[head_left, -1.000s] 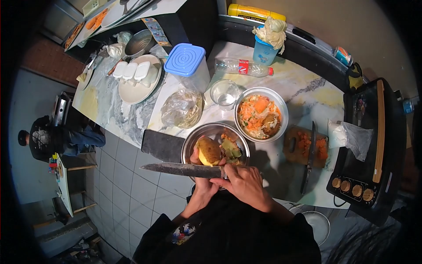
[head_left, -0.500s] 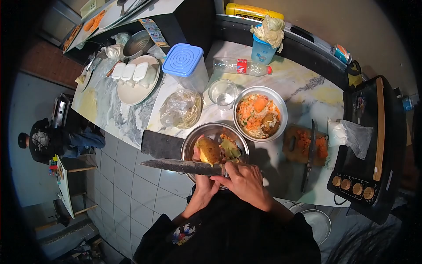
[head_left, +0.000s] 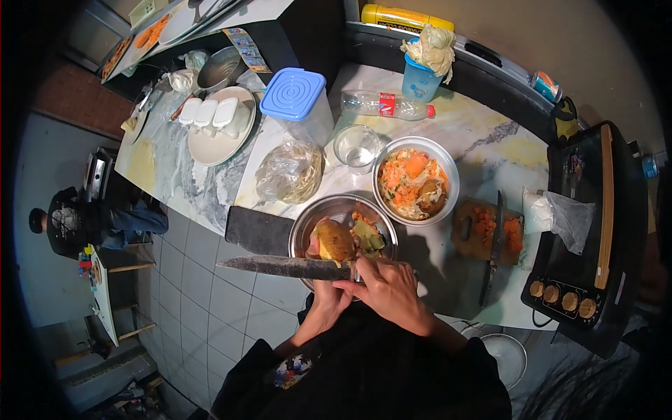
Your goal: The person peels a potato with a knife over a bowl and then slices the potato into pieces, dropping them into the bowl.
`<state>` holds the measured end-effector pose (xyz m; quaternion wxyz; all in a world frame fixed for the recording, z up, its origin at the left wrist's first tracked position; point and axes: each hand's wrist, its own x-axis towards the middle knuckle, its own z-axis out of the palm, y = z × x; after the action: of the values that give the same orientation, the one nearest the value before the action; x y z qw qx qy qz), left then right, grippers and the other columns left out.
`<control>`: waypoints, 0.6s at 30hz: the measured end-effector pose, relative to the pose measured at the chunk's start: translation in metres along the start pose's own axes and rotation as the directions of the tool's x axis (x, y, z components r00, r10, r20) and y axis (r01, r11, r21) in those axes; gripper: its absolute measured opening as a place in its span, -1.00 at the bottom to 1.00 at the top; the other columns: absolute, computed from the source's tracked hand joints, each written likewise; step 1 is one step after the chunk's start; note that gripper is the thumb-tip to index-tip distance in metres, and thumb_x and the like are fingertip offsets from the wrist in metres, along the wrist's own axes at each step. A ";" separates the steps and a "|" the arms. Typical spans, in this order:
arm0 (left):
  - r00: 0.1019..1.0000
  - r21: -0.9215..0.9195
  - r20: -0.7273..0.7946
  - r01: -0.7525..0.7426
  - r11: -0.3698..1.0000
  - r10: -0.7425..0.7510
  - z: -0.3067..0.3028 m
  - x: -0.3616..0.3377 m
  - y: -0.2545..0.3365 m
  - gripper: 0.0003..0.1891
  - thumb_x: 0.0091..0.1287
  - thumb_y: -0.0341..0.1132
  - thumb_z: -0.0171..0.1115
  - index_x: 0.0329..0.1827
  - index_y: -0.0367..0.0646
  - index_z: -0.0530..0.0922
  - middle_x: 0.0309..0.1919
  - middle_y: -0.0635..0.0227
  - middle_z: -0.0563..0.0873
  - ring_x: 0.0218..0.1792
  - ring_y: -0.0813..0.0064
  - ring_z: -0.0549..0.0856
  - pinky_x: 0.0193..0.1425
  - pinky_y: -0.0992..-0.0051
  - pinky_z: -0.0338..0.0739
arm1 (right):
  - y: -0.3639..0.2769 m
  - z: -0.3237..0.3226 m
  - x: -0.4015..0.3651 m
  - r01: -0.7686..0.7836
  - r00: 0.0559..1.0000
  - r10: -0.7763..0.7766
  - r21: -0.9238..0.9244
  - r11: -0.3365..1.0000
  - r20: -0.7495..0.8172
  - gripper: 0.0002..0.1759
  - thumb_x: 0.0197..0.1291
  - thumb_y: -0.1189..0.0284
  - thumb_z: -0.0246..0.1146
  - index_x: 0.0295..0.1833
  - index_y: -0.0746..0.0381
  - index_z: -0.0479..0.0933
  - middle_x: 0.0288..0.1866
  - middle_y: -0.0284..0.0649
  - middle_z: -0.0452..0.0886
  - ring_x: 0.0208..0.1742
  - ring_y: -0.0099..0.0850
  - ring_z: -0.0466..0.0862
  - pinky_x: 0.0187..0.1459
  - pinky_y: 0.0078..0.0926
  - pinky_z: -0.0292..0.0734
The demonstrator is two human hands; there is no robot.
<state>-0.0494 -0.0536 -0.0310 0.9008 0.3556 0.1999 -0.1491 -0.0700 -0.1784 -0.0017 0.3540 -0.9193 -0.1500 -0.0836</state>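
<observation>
1. At the near edge of the table, your left hand [head_left: 320, 301] holds a partly peeled potato [head_left: 334, 240] above the metal bowl [head_left: 315, 213]. Its fingers are wrapped closed around the potato's underside. Held there, I judge, so that falling skin lands in the bowl.
2. Your right hand [head_left: 389, 290] is clenched on the handle of a long knife [head_left: 280, 267]. The blade lies level across the bowl's near rim and meets the potato's lower side, which looks like a peeling grip.
3. Peelings [head_left: 367, 235] lie in the bowl just beside the potato.
4. Farther from the near edge, a white bowl [head_left: 451, 183] of shredded vegetables sits just beside the metal one.
5. Toward the right edge, a cutting board [head_left: 460, 234] carries orange pieces, with a second knife [head_left: 494, 238] laid across it, probably parked out of the way.
6. The knife handle is buried in your right fist. Most left fingers hide behind potato and blade. Exactly where the edge bites, I cannot tell.
</observation>
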 end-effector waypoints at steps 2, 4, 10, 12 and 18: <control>1.000 0.005 0.015 -0.015 1.000 0.015 0.001 0.000 0.000 -0.47 0.49 0.10 -0.12 0.38 0.01 0.23 0.04 0.32 0.53 0.01 0.43 0.57 0.06 0.47 0.51 | -0.001 -0.003 0.002 0.002 1.000 -0.002 -0.014 1.000 0.023 -0.49 0.17 0.00 0.30 -0.32 0.29 0.45 -0.58 -0.17 0.55 -0.57 -0.28 0.65 -0.55 -0.36 0.53; 1.000 -0.004 0.012 -0.006 1.000 0.006 0.002 0.001 0.000 -0.47 0.49 0.09 -0.12 0.39 0.01 0.22 0.04 0.31 0.52 0.02 0.44 0.57 0.06 0.47 0.51 | -0.004 -0.009 0.005 0.007 0.998 -0.004 -0.042 0.999 0.061 -0.49 0.17 0.00 0.30 -0.33 0.29 0.45 -0.59 -0.17 0.55 -0.58 -0.28 0.65 -0.55 -0.36 0.53; 0.998 -0.001 0.064 0.019 1.000 -0.019 -0.004 -0.001 0.006 -0.47 0.50 0.09 -0.13 0.40 0.00 0.22 0.06 0.31 0.51 0.06 0.43 0.55 0.13 0.44 0.50 | -0.001 -0.006 0.000 -0.013 1.000 0.013 -0.032 0.999 -0.004 -0.51 0.07 0.02 0.37 -0.36 0.24 0.44 -0.59 -0.25 0.55 -0.57 -0.26 0.62 -0.56 -0.32 0.49; 1.000 -0.005 0.028 0.011 1.000 -0.011 0.001 -0.002 0.004 -0.47 0.50 0.09 -0.13 0.40 0.00 0.22 0.06 0.29 0.51 0.07 0.42 0.55 0.14 0.44 0.50 | -0.001 -0.006 0.000 -0.030 1.000 0.030 -0.006 1.000 -0.005 -0.51 0.07 0.01 0.37 -0.38 0.24 0.43 -0.60 -0.25 0.54 -0.57 -0.26 0.62 -0.56 -0.31 0.48; 1.000 -0.012 0.030 -0.004 1.000 0.004 0.008 -0.003 0.007 -0.45 0.50 0.09 -0.16 0.43 0.00 0.20 0.08 0.28 0.53 0.07 0.40 0.57 0.14 0.42 0.52 | -0.003 -0.012 0.008 0.017 0.999 -0.013 -0.071 0.997 0.053 -0.51 0.15 0.00 0.32 -0.39 0.25 0.45 -0.64 -0.19 0.54 -0.62 -0.26 0.64 -0.58 -0.33 0.54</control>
<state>-0.0471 -0.0538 -0.0201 0.9061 0.3482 0.1865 -0.1514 -0.0645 -0.1829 0.0114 0.3164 -0.9321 -0.1629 -0.0674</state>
